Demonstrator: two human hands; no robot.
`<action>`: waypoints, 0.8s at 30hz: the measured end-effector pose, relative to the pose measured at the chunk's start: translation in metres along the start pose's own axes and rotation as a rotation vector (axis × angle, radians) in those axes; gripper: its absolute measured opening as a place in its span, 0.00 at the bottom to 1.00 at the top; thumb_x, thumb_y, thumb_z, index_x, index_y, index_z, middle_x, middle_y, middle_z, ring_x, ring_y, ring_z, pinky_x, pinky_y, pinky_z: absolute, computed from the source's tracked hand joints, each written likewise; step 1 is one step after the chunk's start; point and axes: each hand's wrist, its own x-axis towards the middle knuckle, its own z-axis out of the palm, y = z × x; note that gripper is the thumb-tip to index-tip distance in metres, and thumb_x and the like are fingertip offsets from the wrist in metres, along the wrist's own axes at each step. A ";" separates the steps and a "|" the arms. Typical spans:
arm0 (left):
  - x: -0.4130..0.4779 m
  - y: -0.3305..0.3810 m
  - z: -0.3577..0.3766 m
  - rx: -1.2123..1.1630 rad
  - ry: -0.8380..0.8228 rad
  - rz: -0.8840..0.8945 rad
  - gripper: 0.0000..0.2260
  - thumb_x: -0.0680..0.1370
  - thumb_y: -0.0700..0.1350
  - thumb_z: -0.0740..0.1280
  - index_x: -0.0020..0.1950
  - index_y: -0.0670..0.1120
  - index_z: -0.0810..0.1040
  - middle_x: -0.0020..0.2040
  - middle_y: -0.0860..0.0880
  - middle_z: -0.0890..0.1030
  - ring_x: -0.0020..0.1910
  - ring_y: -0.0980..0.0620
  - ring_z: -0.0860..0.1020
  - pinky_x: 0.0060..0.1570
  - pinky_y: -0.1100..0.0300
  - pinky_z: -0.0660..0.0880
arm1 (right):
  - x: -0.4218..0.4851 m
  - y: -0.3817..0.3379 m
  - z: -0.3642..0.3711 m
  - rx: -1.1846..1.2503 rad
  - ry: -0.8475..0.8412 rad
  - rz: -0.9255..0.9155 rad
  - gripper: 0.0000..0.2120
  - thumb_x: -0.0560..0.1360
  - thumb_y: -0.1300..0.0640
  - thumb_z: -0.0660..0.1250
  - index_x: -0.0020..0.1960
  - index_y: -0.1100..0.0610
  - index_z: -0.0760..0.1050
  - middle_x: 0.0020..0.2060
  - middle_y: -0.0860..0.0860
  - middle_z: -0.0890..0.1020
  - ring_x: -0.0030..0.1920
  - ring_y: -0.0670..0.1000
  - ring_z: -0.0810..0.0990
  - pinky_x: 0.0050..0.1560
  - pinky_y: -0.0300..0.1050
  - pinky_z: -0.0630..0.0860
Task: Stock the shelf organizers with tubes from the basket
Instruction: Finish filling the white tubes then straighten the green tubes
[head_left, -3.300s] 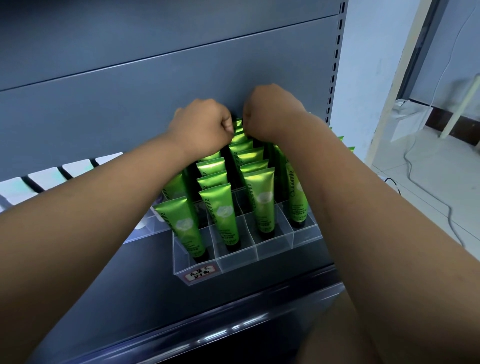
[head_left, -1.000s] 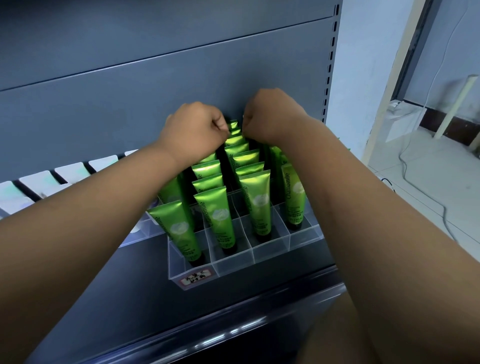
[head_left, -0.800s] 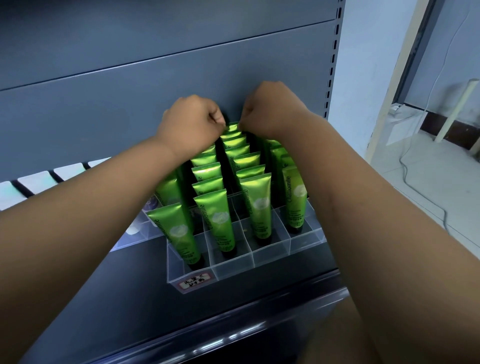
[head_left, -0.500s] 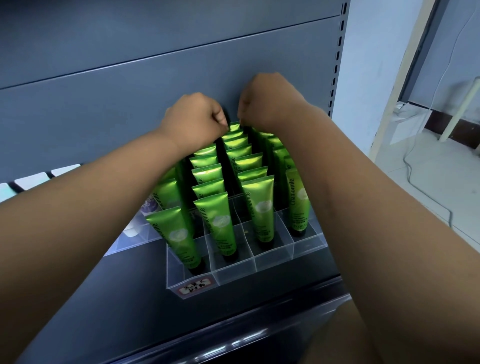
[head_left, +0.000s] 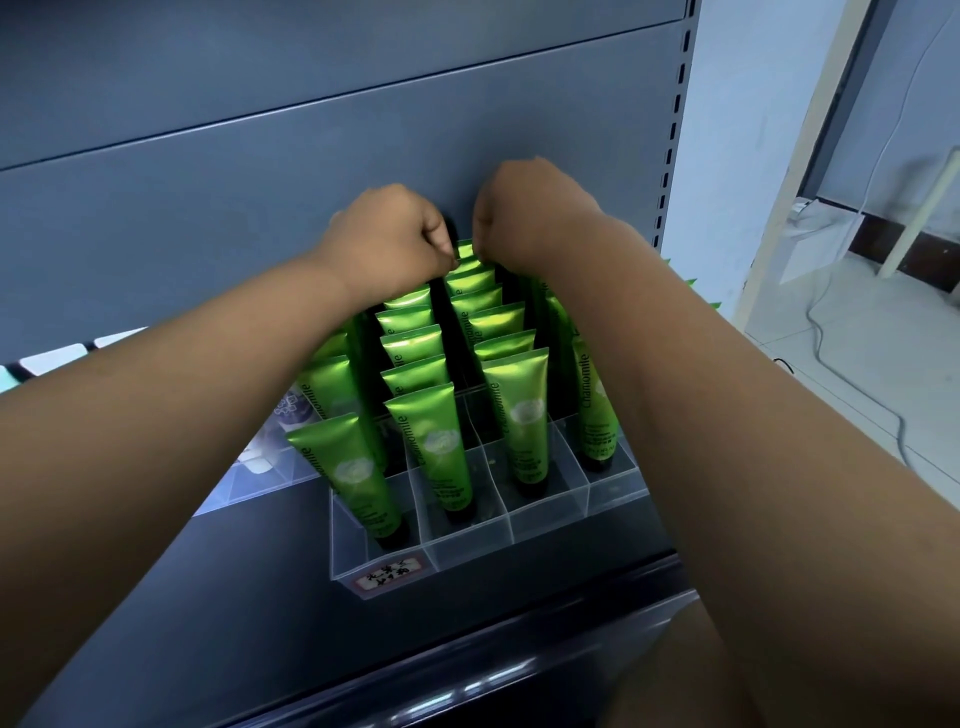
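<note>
View: the head camera looks down along both forearms to a grey shelf (head_left: 249, 561).
Left grip (head_left: 387, 239): a curled fist at the back row, with thumb and forefinger pinching the top edge of the rear tube (head_left: 464, 261).
Right grip (head_left: 524, 208): also curled tight, just beside the left and over the same tube. Its fingertips are hidden, so I cannot tell whether it has hold of anything.
Green tubes (head_left: 521, 415): they stand cap-down in four columns of the clear organizer (head_left: 470, 540), slightly tilted and marked "Chamomile".
Organizer: it sits on the shelf against the grey back panel (head_left: 260, 197), with a red-edged label (head_left: 390, 571) at its front left corner.
Second organizer (head_left: 244, 467): just left of the first, partly hidden by the left forearm.
</note>
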 end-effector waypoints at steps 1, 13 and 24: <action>0.000 0.000 0.000 0.001 0.002 0.001 0.05 0.67 0.54 0.71 0.32 0.60 0.79 0.33 0.65 0.78 0.45 0.48 0.82 0.55 0.45 0.79 | 0.000 0.000 0.000 0.002 -0.002 0.000 0.12 0.74 0.56 0.66 0.55 0.53 0.83 0.55 0.54 0.83 0.59 0.58 0.79 0.61 0.50 0.77; -0.027 0.026 -0.023 0.083 0.161 -0.019 0.16 0.74 0.60 0.64 0.51 0.51 0.83 0.48 0.49 0.85 0.51 0.42 0.81 0.53 0.46 0.79 | -0.024 0.005 -0.022 -0.047 -0.009 -0.086 0.16 0.72 0.42 0.65 0.51 0.51 0.83 0.49 0.52 0.83 0.52 0.58 0.80 0.49 0.47 0.77; -0.120 0.096 -0.007 0.044 0.283 0.050 0.16 0.80 0.54 0.60 0.61 0.48 0.81 0.53 0.48 0.84 0.61 0.42 0.75 0.58 0.45 0.75 | -0.136 0.037 -0.067 0.028 0.135 -0.146 0.14 0.80 0.51 0.61 0.61 0.55 0.78 0.55 0.54 0.83 0.55 0.59 0.80 0.53 0.55 0.79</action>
